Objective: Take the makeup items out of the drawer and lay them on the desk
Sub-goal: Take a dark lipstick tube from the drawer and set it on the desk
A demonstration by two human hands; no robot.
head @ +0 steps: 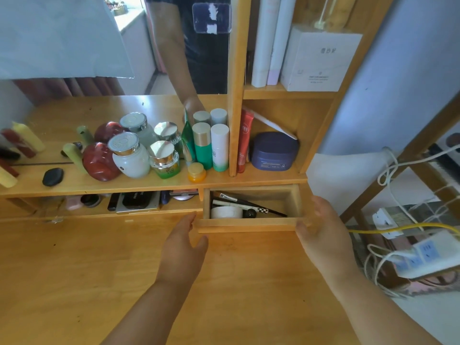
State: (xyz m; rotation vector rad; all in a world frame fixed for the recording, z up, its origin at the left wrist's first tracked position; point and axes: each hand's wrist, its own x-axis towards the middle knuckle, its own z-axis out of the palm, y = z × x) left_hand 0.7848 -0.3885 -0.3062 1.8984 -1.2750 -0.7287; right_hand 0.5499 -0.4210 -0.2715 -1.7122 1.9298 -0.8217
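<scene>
A small wooden drawer [249,224] under the shelf is pulled out over the desk [99,270]. Inside lie a round white compact [226,212], a small black ball-shaped item [249,213], a makeup brush [230,197] and a black pencil with a checkered end [261,210]. My left hand [184,247] rests at the drawer's front left corner, fingers touching its edge. My right hand [321,230] cups the front right corner. Neither hand holds a makeup item.
The shelf above carries several jars and bottles [159,155] before a mirror [124,46]. A blue jar [273,151] and red tube [245,140] stand in the cubby. Palettes [138,200] fill the open slot at left. A power strip [428,255] with cables hangs right.
</scene>
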